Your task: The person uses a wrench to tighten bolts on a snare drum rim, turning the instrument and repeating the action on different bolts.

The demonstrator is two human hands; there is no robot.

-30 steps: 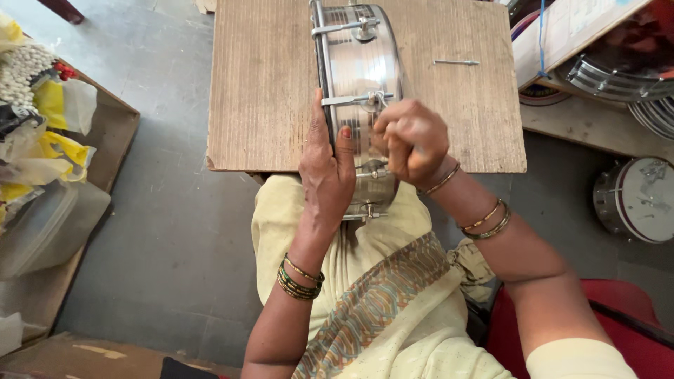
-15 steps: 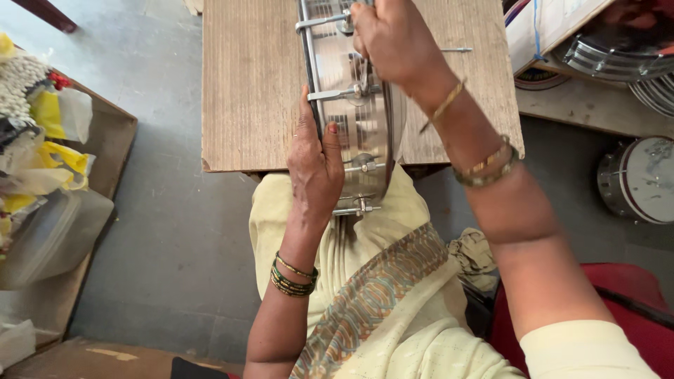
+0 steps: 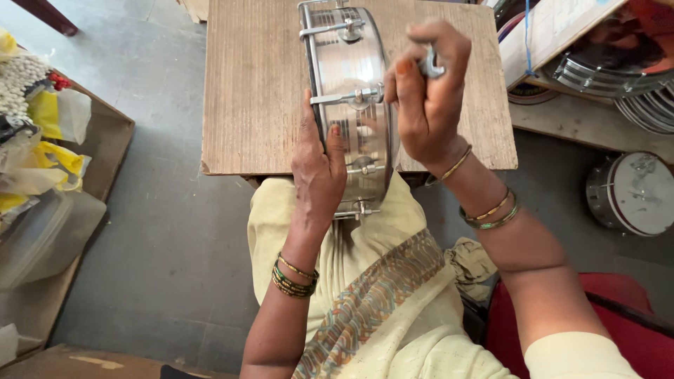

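Note:
A shiny metal drum shell [image 3: 351, 84] with tension rods stands on its edge, resting on a wooden board [image 3: 253, 91] and against my lap. My left hand [image 3: 317, 168] lies flat against the shell's near side, fingers over the rim, steadying it. My right hand [image 3: 427, 91] is raised just to the right of the drum, fingers closed around a small metal tool [image 3: 430, 64], apparently a tuning key. Bangles sit on both wrists.
Another finished drum [image 3: 632, 193] lies on the floor at right. Stacked metal hoops [image 3: 618, 70] and a cardboard box [image 3: 554, 28] are at the top right. A carton with plastic bags [image 3: 49, 154] stands at left. A red seat [image 3: 562, 316] is at bottom right.
My right hand reached to the far top of the drum, then came back nearer, holding the small metal tool beside the shell. The left hand stayed on the drum.

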